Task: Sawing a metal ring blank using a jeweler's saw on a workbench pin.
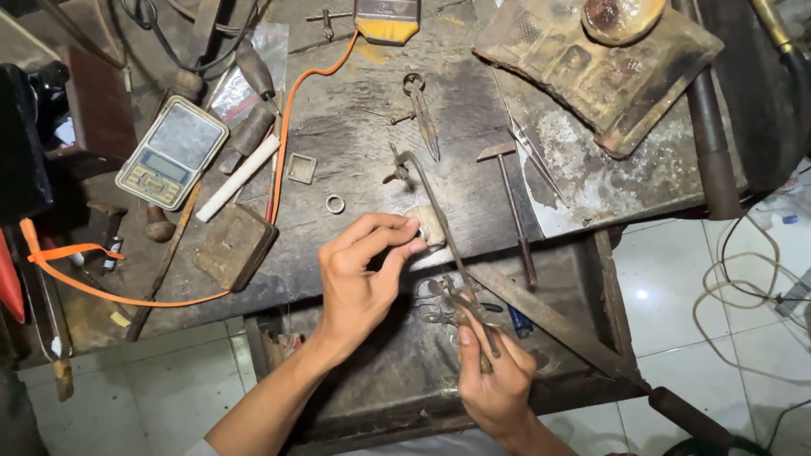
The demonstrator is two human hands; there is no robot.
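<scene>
Left hand [359,274] pinches a small ring [417,228] against the bench pin [431,225] at the bench [355,143] front edge; right hand [494,380] grips jeweller's saw [439,228] handle.

My workbench [355,135] is a dark, scarred wooden top with an open drawer [405,371] beneath its front edge. On its left side lie a small digital pocket scale [171,152], a white stick [238,178], a square metal frame [301,168], a brown block [235,245] and a small metal ring [335,203]. Toward the right lie a pair of dividers [421,111], a small hammer [511,211] and a charred, crusted slab [598,63], with an orange cord [287,127] running across the top.
</scene>
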